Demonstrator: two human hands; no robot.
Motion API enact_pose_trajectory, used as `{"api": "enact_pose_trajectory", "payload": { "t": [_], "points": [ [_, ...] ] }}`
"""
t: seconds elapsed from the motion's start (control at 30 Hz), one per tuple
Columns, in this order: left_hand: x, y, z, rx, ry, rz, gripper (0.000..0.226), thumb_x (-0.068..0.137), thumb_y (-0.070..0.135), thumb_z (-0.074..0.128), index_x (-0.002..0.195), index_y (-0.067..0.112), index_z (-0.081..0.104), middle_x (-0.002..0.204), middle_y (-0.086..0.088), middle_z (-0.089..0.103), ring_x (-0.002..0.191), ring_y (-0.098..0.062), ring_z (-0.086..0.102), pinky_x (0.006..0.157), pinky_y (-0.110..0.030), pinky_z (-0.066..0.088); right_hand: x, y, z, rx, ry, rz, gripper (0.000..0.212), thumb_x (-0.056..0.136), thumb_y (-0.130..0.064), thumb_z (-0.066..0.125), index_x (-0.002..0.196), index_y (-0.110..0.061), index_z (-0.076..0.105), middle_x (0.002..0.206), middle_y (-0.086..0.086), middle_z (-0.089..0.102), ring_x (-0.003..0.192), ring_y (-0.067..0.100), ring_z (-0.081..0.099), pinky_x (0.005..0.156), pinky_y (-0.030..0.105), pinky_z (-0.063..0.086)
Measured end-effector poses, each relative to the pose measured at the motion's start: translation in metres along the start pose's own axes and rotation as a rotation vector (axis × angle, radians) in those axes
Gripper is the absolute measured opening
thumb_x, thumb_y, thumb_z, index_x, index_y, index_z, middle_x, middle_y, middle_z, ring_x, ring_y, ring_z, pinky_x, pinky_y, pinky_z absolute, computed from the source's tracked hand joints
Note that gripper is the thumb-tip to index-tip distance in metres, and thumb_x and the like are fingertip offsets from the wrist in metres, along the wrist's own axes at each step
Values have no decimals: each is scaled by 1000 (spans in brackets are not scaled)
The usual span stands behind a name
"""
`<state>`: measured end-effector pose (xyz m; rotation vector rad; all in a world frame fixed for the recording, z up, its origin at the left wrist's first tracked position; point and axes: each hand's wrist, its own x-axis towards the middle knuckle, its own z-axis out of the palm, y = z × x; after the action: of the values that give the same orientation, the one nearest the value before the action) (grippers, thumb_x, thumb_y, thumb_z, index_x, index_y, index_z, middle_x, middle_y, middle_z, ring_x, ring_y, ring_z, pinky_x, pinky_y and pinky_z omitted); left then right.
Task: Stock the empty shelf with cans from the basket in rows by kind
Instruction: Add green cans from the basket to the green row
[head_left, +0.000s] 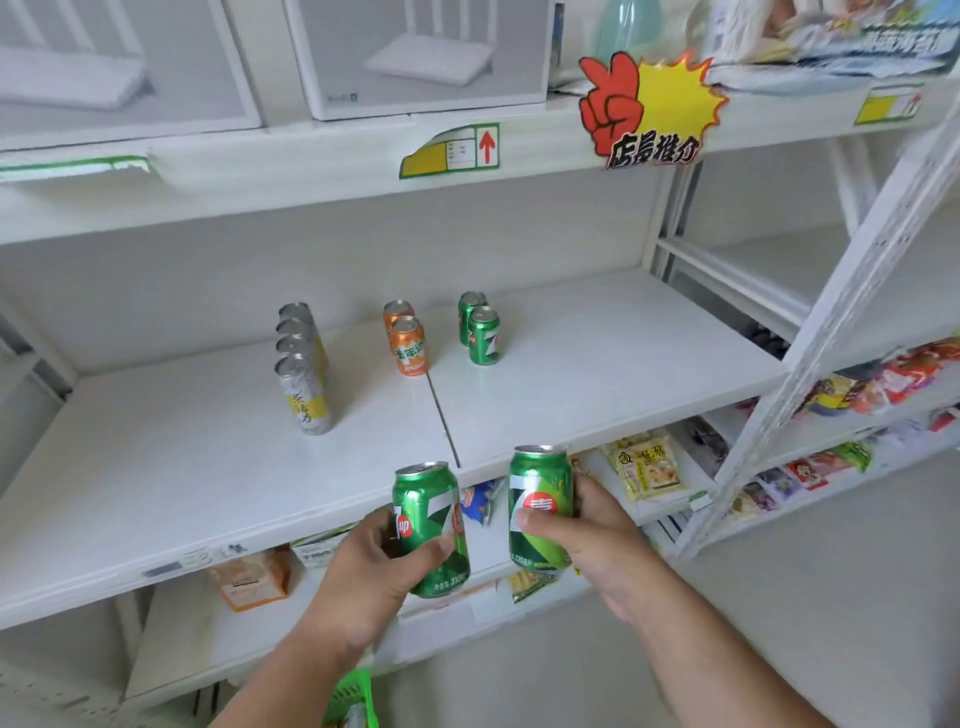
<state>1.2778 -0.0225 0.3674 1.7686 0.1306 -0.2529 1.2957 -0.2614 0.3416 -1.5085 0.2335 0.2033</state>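
Hands hold one green can each: left hand (371, 558) fingers wrap left can (434, 525), right hand (582, 535) fingers wrap right can (540, 506), at 6 o'clock below shelf (208, 467).

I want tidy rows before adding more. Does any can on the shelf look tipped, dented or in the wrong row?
Nothing stands out. The silver cans, orange cans and green cans stand upright in separate rows by kind.

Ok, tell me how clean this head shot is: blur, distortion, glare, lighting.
Head view: soft, even light with faint shadows; wide-angle bend bows the upper shelf edge and slants the right-hand upright; edges smear, as on the boxes top left and snack packets at right; the two green cans in the left hand and right hand are sharp, with slight sheen.
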Motion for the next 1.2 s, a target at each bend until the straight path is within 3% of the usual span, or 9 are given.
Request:
{"api": "enact_pose_trajectory", "payload": {
  "t": [0.13,0.27,0.37,0.6,0.77,0.9,1.0,1.1,1.2],
  "points": [
    [29,7,13,21,-16,7,26,81,20,83,105,21,71,95,3,78,86,-9,73,66,-12,52,28,-12,-22,-14,6,-1,39,77,-14,88,110,-23,69,97,0,78,75,6,74,54,17,51],
    [72,9,15,-4,-64,10,37,79,19,86,112,22,69,102,2,78,97,-15,73,84,-29,57,60,-17,-33,-70,71,8,52,63,-24,91,112,-24,72,100,1,80,98,22,76,82,36,60],
    [108,5,17,-16,-86,28,40,78,17,86,114,23,69,104,2,77,101,-17,72,90,-36,58,84,-21,-42,-112,105,10,52,60,-27,91,109,-26,74,101,0,80,99,22,76,94,45,60],
    [164,-1,34,-13,-120,26,48,74,14,89,113,28,65,100,7,77,91,-7,73,71,-17,55,127,-24,-58,-136,119,70,51,59,-34,92,107,-32,76,107,-2,80,106,21,75,101,52,55],
    [202,0,45,44,-120,23,53,70,18,90,114,34,64,102,14,76,94,-4,72,76,-17,54,168,-23,-79,-156,84,103,53,62,-27,91,112,-27,74,108,-1,80,107,22,75,101,48,56],
    [233,2,62,67,-66,1,57,70,16,90,117,36,64,106,13,73,96,3,68,81,-13,52,208,-25,-103,-200,42,98,43,73,-14,89,113,-23,73,105,-1,80,104,19,75,89,34,57],
    [253,3,79,87,-58,-16,57,71,13,89,119,32,64,108,10,73,93,8,67,75,-5,51,240,-24,-123,-270,10,81,47,69,-20,90,112,-28,73,106,-3,80,103,17,75,94,38,58],
    [273,-2,94,136,-52,-31,64,67,18,92,121,34,61,112,10,73,104,-2,68,99,-27,54,274,-22,-141,-332,-30,59,52,70,-19,91,116,-30,71,108,-6,79,103,14,74,95,36,58],
    [287,-4,109,158,-24,-44,72,56,31,93,118,38,58,115,10,71,110,-9,67,103,-35,52,300,-23,-154,-370,-61,38,56,71,-14,91,120,-29,68,110,-8,77,105,11,72,94,31,56]
  ]
}}
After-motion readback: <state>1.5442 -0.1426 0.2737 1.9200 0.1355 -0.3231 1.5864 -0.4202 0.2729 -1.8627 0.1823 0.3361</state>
